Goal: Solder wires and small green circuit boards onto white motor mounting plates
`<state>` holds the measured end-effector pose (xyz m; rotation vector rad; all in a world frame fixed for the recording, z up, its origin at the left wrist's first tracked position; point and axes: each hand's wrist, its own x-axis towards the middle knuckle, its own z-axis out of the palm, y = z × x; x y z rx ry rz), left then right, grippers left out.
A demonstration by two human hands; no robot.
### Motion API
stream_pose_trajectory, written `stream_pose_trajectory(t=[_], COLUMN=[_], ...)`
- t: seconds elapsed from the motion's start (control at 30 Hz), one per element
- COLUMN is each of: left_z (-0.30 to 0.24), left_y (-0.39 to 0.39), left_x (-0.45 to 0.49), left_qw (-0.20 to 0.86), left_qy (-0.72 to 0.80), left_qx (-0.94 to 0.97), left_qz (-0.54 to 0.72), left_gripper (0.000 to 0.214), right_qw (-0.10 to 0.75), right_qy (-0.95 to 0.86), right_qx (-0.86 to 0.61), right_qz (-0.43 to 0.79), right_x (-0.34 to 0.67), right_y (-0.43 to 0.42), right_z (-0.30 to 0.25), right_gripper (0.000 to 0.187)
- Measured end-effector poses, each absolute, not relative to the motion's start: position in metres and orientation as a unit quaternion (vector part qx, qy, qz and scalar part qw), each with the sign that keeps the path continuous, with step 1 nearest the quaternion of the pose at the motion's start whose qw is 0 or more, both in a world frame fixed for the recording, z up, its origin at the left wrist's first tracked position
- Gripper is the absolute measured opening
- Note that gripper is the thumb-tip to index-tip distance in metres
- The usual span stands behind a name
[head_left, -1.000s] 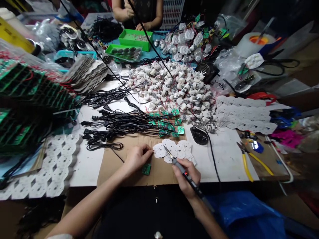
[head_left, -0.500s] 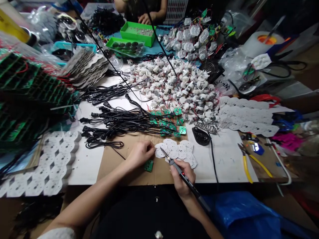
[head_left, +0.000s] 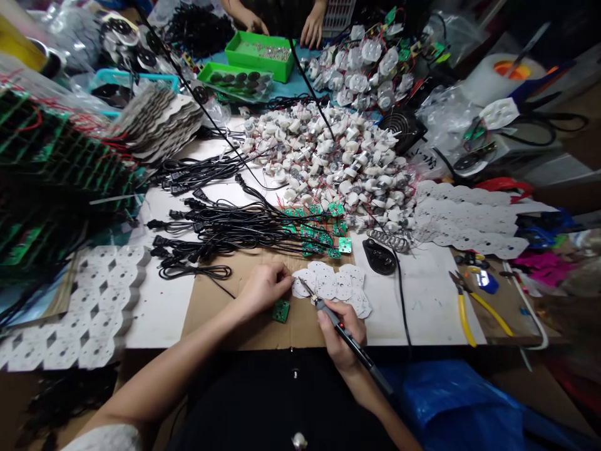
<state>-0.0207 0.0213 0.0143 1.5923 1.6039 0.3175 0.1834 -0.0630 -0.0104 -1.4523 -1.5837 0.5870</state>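
Note:
My right hand (head_left: 342, 329) grips a soldering iron (head_left: 347, 335) with a grey and black handle and a small red light. Its metal tip points up and left over the white, scalloped circuit boards (head_left: 328, 282), close to their left end; whether it touches them I cannot tell. Beside that end, the fingers of my left hand (head_left: 268, 285) are pinched together, and what they hold is hidden. Just below them a small green circuit board (head_left: 280, 311) lies on the brown cardboard (head_left: 211, 322). A black cord runs in under my left wrist.
Black power cords (head_left: 220, 228) with green boards lie ahead, before a heap of small white parts (head_left: 328, 156). At right are a coiled iron stand (head_left: 380, 254) and yellow-handled pliers (head_left: 464, 310). White board sheets (head_left: 101, 294) sit left. Another person's hands (head_left: 312, 28) are across the table.
The iron's tip has shifted very slightly left. My left hand stays nearly in place. Across the table, the other person's hands have moved, one now to the right of the green tray.

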Motion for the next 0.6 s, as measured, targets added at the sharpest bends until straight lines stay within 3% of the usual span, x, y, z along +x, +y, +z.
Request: stream_pose_trajectory(t=[0.47,0.6], left_z=[0.0187,0.0138], left_y=[0.0262,0.0255], left_x=[-0.0167,-0.0169], left_qw=[0.397,0.402], left_qy=[0.657,0.651], left_qx=[0.635,0.637], left_qz=[0.087,0.098], left_gripper=[0.014,0.014], right_qw=[0.425,0.456], right_qy=[-0.654,-0.664], right_qx=[-0.581,-0.554], right_qz=[0.234,0.209], right_x=[0.1832,0.1817], right_y=[-0.0611,-0.0586], right_z=[-0.0071,-0.012], right_gripper=[0.012,0.012])
